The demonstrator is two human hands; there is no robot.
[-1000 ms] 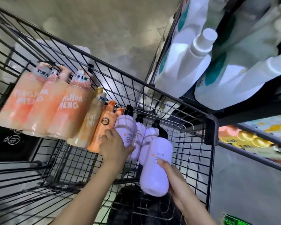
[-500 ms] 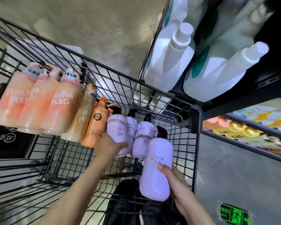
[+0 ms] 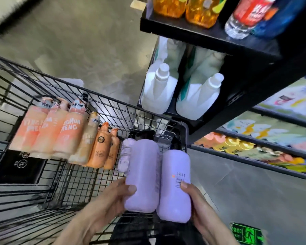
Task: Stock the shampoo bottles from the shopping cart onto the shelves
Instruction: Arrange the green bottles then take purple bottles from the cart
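In the head view, the left hand (image 3: 113, 197) grips a plain lilac plastic pump bottle (image 3: 142, 174) near its base, with the thumb lying across the front. The right hand (image 3: 200, 206) grips a second lilac plastic bottle with small print (image 3: 175, 188) in the same way, from the right side. The two bottles touch side by side, both held above the black wire shopping cart (image 3: 102, 106). One more pale lilac bottle (image 3: 125, 154) stays in the cart just behind them. To its left lean two small orange pump bottles (image 3: 100, 147) and then a row of tall peach-coloured bottles with white letters (image 3: 48, 133). On the right stands a black metal shelf (image 3: 210, 38); large white jugs with screw caps (image 3: 159, 92) sit under its upper board.
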